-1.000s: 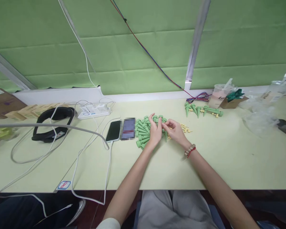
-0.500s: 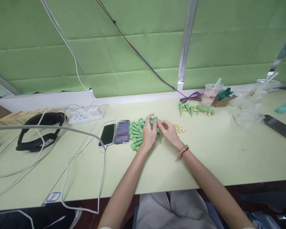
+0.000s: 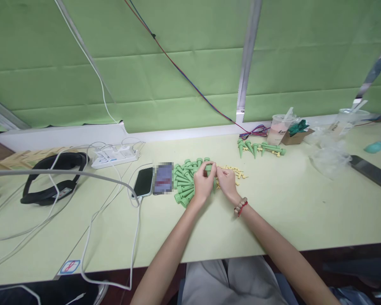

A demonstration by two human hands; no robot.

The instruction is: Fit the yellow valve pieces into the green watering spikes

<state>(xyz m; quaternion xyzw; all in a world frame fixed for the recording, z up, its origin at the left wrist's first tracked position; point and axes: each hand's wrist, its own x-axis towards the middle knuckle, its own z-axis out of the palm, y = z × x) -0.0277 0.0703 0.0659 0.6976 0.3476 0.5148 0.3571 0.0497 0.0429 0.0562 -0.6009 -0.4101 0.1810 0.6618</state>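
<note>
Your left hand (image 3: 203, 183) holds a green spike (image 3: 208, 168) at the centre of the frame.
Its fingers are closed around the spike's head; your right hand (image 3: 226, 181) has its fingers pinched together just beside (you cannot tell what, if anything, sits between them). The pile of green spikes (image 3: 184, 187) lies left of centre on the desk (image 3: 305, 207), small yellow pieces (image 3: 239, 172) right of centre, and 1 phone (image 3: 142, 182) farther left.

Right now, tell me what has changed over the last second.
On the left hand, the raised index finger has curled toward the thumb. The view has swung right. The right hand stays close by; green spikes, yellow pieces and black headset look unmoved.
</note>
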